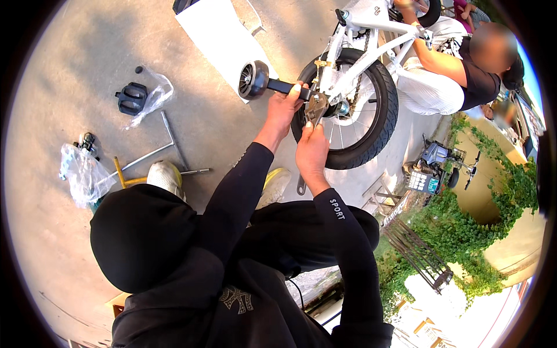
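A small white bicycle stands ahead of me with its black rear wheel nearest. My left hand grips the black bracket arm of a training wheel beside the axle. My right hand holds a metal wrench whose jaws sit at the axle nut. Both my forearms are in black sleeves. Another person at the upper right holds the bicycle frame with a hand.
On the concrete lie a black pedal in a clear bag, a cross-shaped wrench, a yellow tool, a plastic bag of parts, and a white cardboard sheet. Green plants and a metal rack are at the right.
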